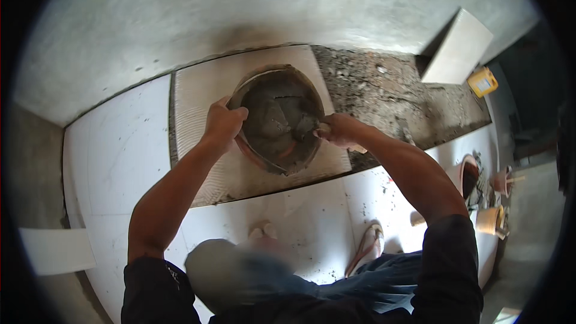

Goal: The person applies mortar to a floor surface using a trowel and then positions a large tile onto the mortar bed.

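A round basin (252, 151) of wet grey mortar (270, 117) is in front of me over a pale tile, its open top facing me. My left hand (225, 123) grips its left rim, thumb over the edge. At the right rim my right hand (341, 131) is closed round a trowel (358, 149); the handle's end shows below the fist, and the blade is at the mortar, smeared grey and hard to make out. Beneath the basin, the tile (282, 58) has combed ridges of mortar along its left part.
White tiles (120, 144) cover the floor at left and near my feet. Rough rubble ground (384, 90) lies to the right of the basin. A loose tile (459, 48) leans on the wall by a yellow jerrycan (482, 82). Buckets (491, 221) stand at right.
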`<act>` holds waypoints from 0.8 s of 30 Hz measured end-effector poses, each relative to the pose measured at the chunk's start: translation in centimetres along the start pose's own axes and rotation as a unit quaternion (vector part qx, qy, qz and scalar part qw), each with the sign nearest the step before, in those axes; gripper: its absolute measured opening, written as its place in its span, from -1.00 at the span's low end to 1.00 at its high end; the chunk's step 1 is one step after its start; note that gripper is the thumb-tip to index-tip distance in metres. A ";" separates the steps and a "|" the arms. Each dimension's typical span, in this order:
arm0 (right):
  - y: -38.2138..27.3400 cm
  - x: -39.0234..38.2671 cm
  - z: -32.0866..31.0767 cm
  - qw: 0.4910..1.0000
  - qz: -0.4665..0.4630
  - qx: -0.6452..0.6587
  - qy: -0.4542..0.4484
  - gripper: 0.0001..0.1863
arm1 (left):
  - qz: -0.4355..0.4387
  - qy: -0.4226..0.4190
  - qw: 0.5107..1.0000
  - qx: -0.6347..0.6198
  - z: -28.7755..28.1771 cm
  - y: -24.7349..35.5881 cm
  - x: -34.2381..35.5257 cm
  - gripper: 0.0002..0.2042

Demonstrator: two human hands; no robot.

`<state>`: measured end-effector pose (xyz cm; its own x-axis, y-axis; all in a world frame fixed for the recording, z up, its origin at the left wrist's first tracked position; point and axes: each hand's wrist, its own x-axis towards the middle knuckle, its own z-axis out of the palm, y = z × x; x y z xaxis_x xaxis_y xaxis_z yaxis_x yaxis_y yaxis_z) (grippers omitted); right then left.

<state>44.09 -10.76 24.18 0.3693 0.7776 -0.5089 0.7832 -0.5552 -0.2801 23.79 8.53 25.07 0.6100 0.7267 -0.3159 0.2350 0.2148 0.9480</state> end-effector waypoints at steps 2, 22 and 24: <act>-5.9 0.5 -0.9 0.978 0.072 0.136 -0.138 -0.49 | -0.022 0.032 0.998 -0.050 -4.4 -0.7 -1.0 -0.67; -14.3 7.9 1.0 0.890 -0.207 0.204 -0.350 -0.54 | 0.005 0.231 0.963 -0.138 -13.4 -3.9 -7.1 -0.67; -13.1 8.2 -0.1 0.879 -0.199 0.228 -0.368 -0.53 | -0.039 0.253 0.951 -0.175 -12.9 -3.4 -7.6 -0.66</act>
<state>36.93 2.95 23.79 -0.4447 0.6284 -0.6383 0.4324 -0.4735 -0.7674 8.62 10.72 24.80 0.1377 0.9014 -0.4106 -0.0546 0.4208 0.9055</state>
